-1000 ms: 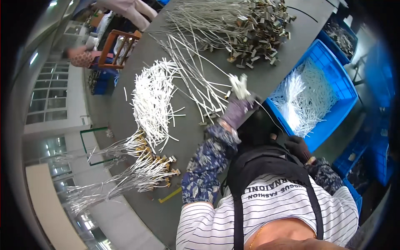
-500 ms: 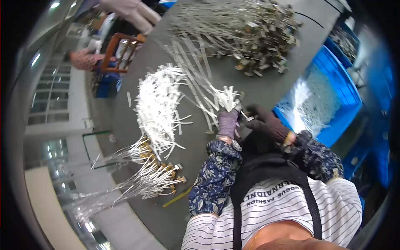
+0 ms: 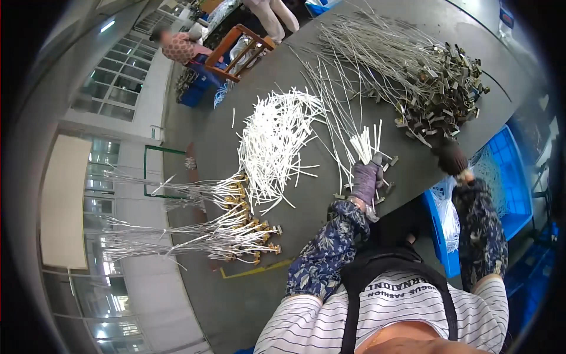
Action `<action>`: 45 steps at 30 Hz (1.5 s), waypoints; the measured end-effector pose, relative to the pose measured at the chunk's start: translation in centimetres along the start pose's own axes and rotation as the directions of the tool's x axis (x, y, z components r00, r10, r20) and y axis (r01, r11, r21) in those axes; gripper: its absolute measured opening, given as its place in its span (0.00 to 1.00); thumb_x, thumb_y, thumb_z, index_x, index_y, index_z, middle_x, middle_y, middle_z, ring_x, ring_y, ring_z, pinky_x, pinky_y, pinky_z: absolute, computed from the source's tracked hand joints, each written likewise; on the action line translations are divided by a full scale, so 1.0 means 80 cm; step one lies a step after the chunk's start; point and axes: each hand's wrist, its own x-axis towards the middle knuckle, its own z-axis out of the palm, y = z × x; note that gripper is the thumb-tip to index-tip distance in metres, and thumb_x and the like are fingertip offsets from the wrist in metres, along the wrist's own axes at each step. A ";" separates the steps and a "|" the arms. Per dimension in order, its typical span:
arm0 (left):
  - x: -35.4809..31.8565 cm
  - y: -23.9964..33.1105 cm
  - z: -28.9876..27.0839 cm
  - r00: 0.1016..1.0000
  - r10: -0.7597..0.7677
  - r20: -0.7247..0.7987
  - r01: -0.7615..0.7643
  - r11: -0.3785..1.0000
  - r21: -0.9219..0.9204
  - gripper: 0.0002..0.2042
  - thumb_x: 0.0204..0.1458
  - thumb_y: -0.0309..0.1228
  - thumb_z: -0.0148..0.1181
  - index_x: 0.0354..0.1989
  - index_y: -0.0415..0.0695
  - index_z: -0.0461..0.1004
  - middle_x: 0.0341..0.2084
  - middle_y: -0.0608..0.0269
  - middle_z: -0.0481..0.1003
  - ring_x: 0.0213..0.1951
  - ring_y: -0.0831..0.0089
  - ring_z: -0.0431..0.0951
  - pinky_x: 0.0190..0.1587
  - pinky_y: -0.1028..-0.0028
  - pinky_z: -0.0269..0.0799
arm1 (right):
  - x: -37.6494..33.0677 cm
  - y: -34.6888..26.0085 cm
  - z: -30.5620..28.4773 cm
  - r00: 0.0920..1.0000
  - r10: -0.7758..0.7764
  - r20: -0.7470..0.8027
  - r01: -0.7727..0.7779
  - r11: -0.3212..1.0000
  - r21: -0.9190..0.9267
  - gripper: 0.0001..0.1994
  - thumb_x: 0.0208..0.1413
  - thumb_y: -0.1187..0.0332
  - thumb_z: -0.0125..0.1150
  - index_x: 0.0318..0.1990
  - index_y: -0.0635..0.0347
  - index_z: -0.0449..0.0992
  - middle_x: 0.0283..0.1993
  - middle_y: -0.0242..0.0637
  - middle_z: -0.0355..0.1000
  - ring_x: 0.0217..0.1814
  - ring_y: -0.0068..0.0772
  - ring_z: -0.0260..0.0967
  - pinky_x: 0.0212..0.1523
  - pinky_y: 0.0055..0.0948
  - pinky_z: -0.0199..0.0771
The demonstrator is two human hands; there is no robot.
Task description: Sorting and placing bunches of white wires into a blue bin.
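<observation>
Near the table's front edge, the left hand (image 3: 365, 180) in a purple-grey glove has its fingers wrapped round a small bunch of short white plastic tubes (image 3: 367, 144), tube ends fanning upward and away from the fist. Right hand (image 3: 451, 158), in a dark glove, sits further right at the near edge of a tangled heap of thin white wires with dark metal clip ends (image 3: 424, 71); fingers look curled over the heap, but whether they grip anything cannot be told. Both forearms wear dark floral sleeves. Left of the held bunch lies a loose pile of white tubes (image 3: 274, 141) on the grey worktable (image 3: 236, 295). Nearer left, two bundles of long wires with brass terminals (image 3: 236, 227). Blue plastic crate (image 3: 513, 177) with white wires sits right, below the table edge. Far left, a wooden chair (image 3: 239, 50).
</observation>
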 end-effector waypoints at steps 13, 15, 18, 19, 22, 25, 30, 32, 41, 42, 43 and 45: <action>0.024 -0.011 0.113 0.897 -0.236 0.373 0.361 0.879 -0.312 0.17 0.60 0.46 0.48 0.44 0.45 0.69 0.34 0.62 0.78 0.34 0.68 0.78 0.50 0.59 0.72 | -0.309 -0.028 0.121 0.899 -0.396 -0.188 0.384 0.918 -0.096 0.06 0.37 0.73 0.60 0.17 0.55 0.69 0.18 0.37 0.64 0.22 0.42 0.66 0.21 0.37 0.66; 0.057 -0.026 0.104 0.865 -0.279 0.416 0.469 0.742 -0.478 0.32 0.51 0.62 0.42 0.48 0.43 0.68 0.38 0.57 0.76 0.39 0.64 0.76 0.54 0.58 0.67 | -0.385 0.024 0.141 0.821 0.524 0.228 -0.556 0.638 0.533 0.02 0.42 0.70 0.62 0.23 0.57 0.77 0.20 0.37 0.69 0.20 0.35 0.68 0.22 0.34 0.69; 0.096 -0.048 0.082 0.840 0.029 0.542 0.152 0.946 -0.286 0.25 0.56 0.55 0.45 0.44 0.46 0.74 0.36 0.68 0.77 0.41 0.68 0.75 0.60 0.61 0.61 | -0.519 0.162 0.208 0.996 -0.068 -0.062 0.051 0.971 -0.236 0.06 0.43 0.67 0.64 0.27 0.58 0.79 0.21 0.38 0.72 0.20 0.30 0.69 0.24 0.32 0.70; 0.122 -0.039 0.021 0.846 0.233 0.479 -0.307 0.948 0.080 0.24 0.56 0.54 0.47 0.42 0.45 0.75 0.36 0.68 0.76 0.44 0.70 0.74 0.59 0.63 0.62 | -0.474 0.084 0.181 0.801 0.577 0.160 -0.598 0.758 0.260 0.09 0.44 0.64 0.65 0.27 0.60 0.78 0.20 0.38 0.72 0.21 0.29 0.69 0.25 0.33 0.70; 0.041 0.036 0.130 0.918 -0.365 -0.153 0.361 0.931 -0.053 0.13 0.60 0.40 0.52 0.42 0.44 0.74 0.31 0.62 0.77 0.33 0.70 0.77 0.40 0.69 0.76 | -0.526 0.090 0.182 0.724 0.684 0.086 -0.652 0.639 0.408 0.08 0.42 0.66 0.65 0.23 0.61 0.75 0.15 0.35 0.69 0.13 0.25 0.64 0.15 0.29 0.63; 0.081 0.050 0.081 0.985 0.144 0.097 -0.094 0.911 -0.401 0.13 0.56 0.40 0.57 0.40 0.42 0.72 0.33 0.59 0.77 0.33 0.66 0.78 0.35 0.66 0.78 | -0.480 0.055 0.159 0.678 0.701 0.220 -0.698 0.520 0.492 0.08 0.42 0.66 0.66 0.26 0.60 0.76 0.17 0.33 0.68 0.16 0.25 0.64 0.18 0.29 0.64; 0.085 0.092 0.062 0.980 0.175 0.095 -0.111 0.877 -0.467 0.12 0.55 0.36 0.58 0.41 0.42 0.71 0.37 0.58 0.76 0.38 0.65 0.77 0.42 0.65 0.79 | -0.454 0.034 0.135 0.645 0.723 0.247 -0.701 0.431 0.568 0.08 0.42 0.67 0.67 0.26 0.60 0.76 0.18 0.31 0.67 0.18 0.23 0.63 0.20 0.28 0.63; 0.082 0.103 0.060 0.979 0.197 0.051 -0.153 0.879 -0.452 0.11 0.56 0.37 0.57 0.41 0.42 0.71 0.37 0.58 0.76 0.38 0.66 0.77 0.41 0.66 0.79 | -0.455 0.042 0.137 0.667 0.709 0.230 -0.696 0.482 0.532 0.07 0.42 0.68 0.67 0.26 0.59 0.76 0.18 0.31 0.67 0.18 0.23 0.63 0.19 0.27 0.63; 0.065 0.123 0.057 0.960 0.257 -0.108 -0.277 0.927 -0.254 0.12 0.56 0.38 0.57 0.38 0.42 0.72 0.33 0.57 0.77 0.33 0.68 0.78 0.34 0.71 0.80 | -0.452 0.041 0.130 0.695 0.683 0.226 -0.675 0.511 0.532 0.09 0.41 0.67 0.68 0.25 0.61 0.75 0.19 0.31 0.67 0.20 0.23 0.63 0.22 0.27 0.63; 0.058 0.115 0.060 0.972 0.233 -0.030 -0.232 0.934 -0.272 0.11 0.56 0.38 0.58 0.38 0.43 0.73 0.32 0.57 0.78 0.30 0.67 0.78 0.31 0.68 0.80 | -0.448 0.041 0.132 0.725 0.652 0.221 -0.647 0.533 0.545 0.09 0.40 0.67 0.68 0.25 0.61 0.75 0.18 0.31 0.68 0.20 0.23 0.63 0.22 0.27 0.63; 0.050 0.101 0.068 0.978 0.199 0.058 -0.174 0.940 -0.294 0.11 0.55 0.38 0.58 0.39 0.43 0.73 0.32 0.57 0.78 0.28 0.67 0.79 0.29 0.66 0.79 | -0.450 0.040 0.131 0.745 0.632 0.212 -0.624 0.550 0.555 0.09 0.40 0.67 0.68 0.25 0.61 0.75 0.18 0.31 0.68 0.20 0.23 0.63 0.22 0.27 0.64; 0.019 0.056 0.078 0.976 0.133 0.169 -0.094 0.970 -0.224 0.11 0.55 0.38 0.59 0.38 0.43 0.74 0.31 0.57 0.78 0.29 0.67 0.79 0.30 0.66 0.79 | -0.446 0.038 0.135 0.742 0.631 0.228 -0.630 0.539 0.559 0.08 0.40 0.67 0.68 0.25 0.60 0.75 0.19 0.31 0.68 0.19 0.23 0.63 0.21 0.27 0.63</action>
